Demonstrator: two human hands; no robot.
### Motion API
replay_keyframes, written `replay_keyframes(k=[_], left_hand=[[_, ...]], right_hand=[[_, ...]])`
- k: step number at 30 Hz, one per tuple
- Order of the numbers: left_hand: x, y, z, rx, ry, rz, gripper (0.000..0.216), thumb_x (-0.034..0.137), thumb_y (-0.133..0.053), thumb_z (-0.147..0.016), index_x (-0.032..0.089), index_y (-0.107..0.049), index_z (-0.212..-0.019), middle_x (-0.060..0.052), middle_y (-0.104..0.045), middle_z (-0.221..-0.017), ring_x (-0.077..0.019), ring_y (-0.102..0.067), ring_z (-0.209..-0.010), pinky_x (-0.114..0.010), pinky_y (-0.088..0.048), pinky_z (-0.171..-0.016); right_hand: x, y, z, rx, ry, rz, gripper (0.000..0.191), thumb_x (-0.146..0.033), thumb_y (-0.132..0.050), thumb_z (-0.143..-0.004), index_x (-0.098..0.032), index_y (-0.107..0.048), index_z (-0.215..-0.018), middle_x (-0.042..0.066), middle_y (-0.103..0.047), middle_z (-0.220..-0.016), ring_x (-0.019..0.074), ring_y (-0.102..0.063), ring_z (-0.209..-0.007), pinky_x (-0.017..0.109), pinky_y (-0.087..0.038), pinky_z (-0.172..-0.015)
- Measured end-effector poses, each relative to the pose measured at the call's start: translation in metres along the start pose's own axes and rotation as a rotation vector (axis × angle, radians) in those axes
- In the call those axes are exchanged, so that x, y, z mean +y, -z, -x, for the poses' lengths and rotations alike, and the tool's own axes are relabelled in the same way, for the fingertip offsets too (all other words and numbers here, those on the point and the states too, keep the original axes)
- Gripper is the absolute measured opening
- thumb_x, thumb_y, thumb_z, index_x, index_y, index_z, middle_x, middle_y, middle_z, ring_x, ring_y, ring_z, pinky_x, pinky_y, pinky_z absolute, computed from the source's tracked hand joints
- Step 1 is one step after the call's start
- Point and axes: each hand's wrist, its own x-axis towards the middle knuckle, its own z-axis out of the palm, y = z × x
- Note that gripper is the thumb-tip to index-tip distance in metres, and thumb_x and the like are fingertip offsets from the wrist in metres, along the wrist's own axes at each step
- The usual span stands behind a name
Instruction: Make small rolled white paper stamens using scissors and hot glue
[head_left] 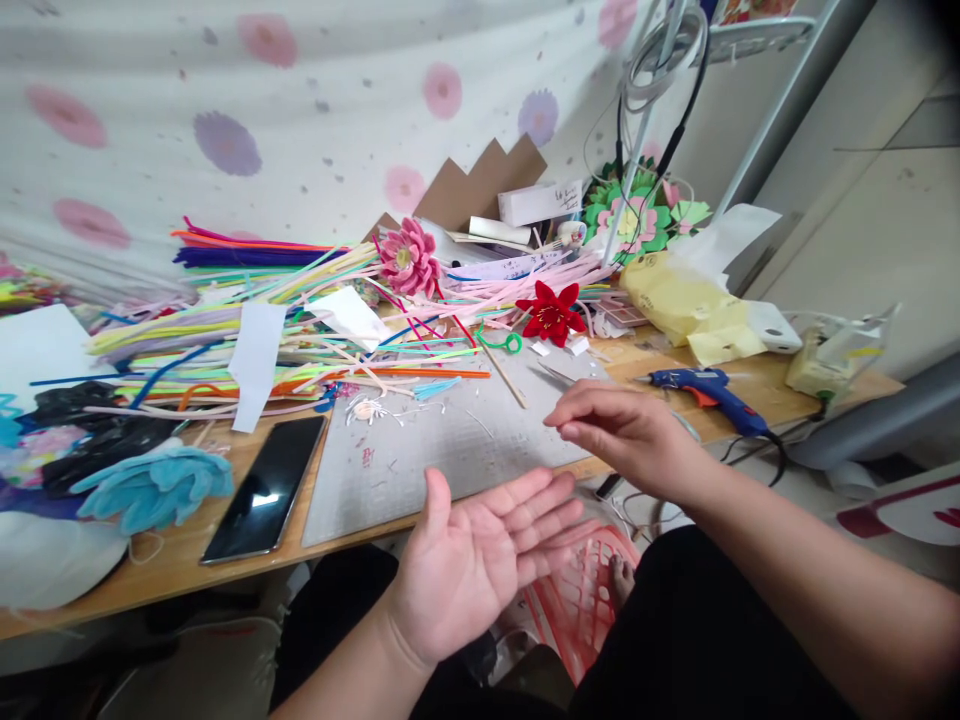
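Observation:
My left hand (480, 560) is held palm up over the table's front edge, fingers stretched out, nothing lying on the palm. Just above and to its right is my right hand (626, 435), thumb and fingers drawn together. Whether a small thing is pinched there I cannot make out. Behind the right hand, a thin pointed metal tool (555, 373) shows in part over the grey cutting mat (420, 465). A wooden stick (504, 378) lies on the mat, near white scraps (367, 410). A red fuzzy flower (553, 313) stands at the mat's far edge.
Bundles of coloured pipe cleaners (262, 250) fill the back. A black phone (266, 490) and a blue fuzzy flower (157, 485) lie at left. At right are a blue glue gun (709, 390) and a yellow packet (679, 300). A pink basket (581, 600) stands below the table.

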Motion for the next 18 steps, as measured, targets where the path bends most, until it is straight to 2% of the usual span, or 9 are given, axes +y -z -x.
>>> replay_keyframes(k=[1, 5, 8, 11, 14, 16, 18], left_hand=[[0.000, 0.000, 0.000, 0.005, 0.004, 0.010, 0.098, 0.075, -0.009, -0.081, 0.003, -0.046, -0.135, -0.024, -0.038, -0.146, -0.0386, -0.030, -0.136, -0.054, -0.019, -0.109], [-0.002, -0.005, -0.001, 0.076, -0.019, 0.073, 0.093, 0.077, -0.014, -0.080, 0.008, -0.051, -0.131, -0.021, -0.058, -0.126, -0.0339, -0.046, -0.125, -0.053, -0.020, -0.108], [-0.002, -0.008, -0.001, 0.128, -0.035, 0.076, 0.092, 0.081, -0.017, -0.075, 0.018, -0.044, -0.136, -0.018, -0.062, -0.119, -0.0313, -0.053, -0.118, -0.054, -0.020, -0.108], [-0.002, -0.004, 0.005, 0.040, 0.001, -0.013, 0.095, 0.084, -0.018, -0.071, 0.022, -0.038, -0.140, -0.019, -0.060, -0.124, -0.0339, -0.054, -0.118, -0.056, -0.027, -0.103], [0.002, 0.010, 0.018, -0.097, 0.068, -0.238, 0.097, 0.085, -0.034, -0.066, 0.027, -0.031, -0.145, -0.018, -0.060, -0.127, -0.0364, -0.058, -0.113, -0.053, -0.039, -0.095], [0.005, 0.020, 0.027, -0.066, 0.139, -0.511, 0.090, 0.079, -0.043, -0.070, 0.029, -0.033, -0.144, -0.015, -0.067, -0.116, -0.0339, -0.064, -0.102, -0.049, -0.045, -0.089], [0.006, 0.029, 0.033, 0.046, 0.236, -0.842, 0.066, 0.061, -0.058, -0.077, 0.030, -0.050, -0.134, -0.009, -0.074, -0.097, -0.0273, -0.069, -0.086, -0.040, -0.050, -0.079]], right_hand=[[-0.002, 0.000, 0.001, -0.006, 0.071, 0.013, 0.015, -0.026, -0.060, -0.087, -0.017, -0.069, -0.093, 0.007, -0.061, -0.089, 0.0144, -0.058, -0.079, 0.027, -0.048, -0.071], [-0.011, -0.009, 0.005, -0.197, 0.331, 0.201, 0.022, -0.028, -0.063, -0.085, -0.020, -0.071, -0.104, 0.012, -0.053, -0.118, 0.0230, -0.048, -0.110, 0.039, -0.042, -0.094], [-0.020, -0.016, 0.004, -0.260, 0.379, 0.305, 0.021, -0.027, -0.060, -0.087, -0.020, -0.072, -0.102, 0.012, -0.052, -0.124, 0.0259, -0.040, -0.120, 0.043, -0.038, -0.099], [-0.032, -0.016, 0.005, -0.321, 0.350, 0.195, 0.014, -0.020, -0.061, -0.084, -0.016, -0.074, -0.089, 0.012, -0.060, -0.113, 0.0228, -0.048, -0.113, 0.038, -0.040, -0.098], [-0.041, -0.012, 0.012, -0.341, 0.330, -0.011, 0.012, -0.006, -0.061, -0.076, -0.013, -0.071, -0.078, 0.009, -0.068, -0.091, 0.0166, -0.061, -0.092, 0.031, -0.045, -0.089], [-0.042, -0.008, 0.018, -0.329, 0.262, -0.118, 0.014, -0.004, -0.061, -0.074, -0.012, -0.070, -0.083, 0.005, -0.069, -0.074, 0.0115, -0.062, -0.071, 0.024, -0.049, -0.075], [-0.040, -0.004, 0.023, -0.349, 0.188, -0.175, 0.016, -0.010, -0.064, -0.077, -0.011, -0.069, -0.092, 0.003, -0.069, -0.069, 0.0089, -0.059, -0.060, 0.019, -0.048, -0.063]])
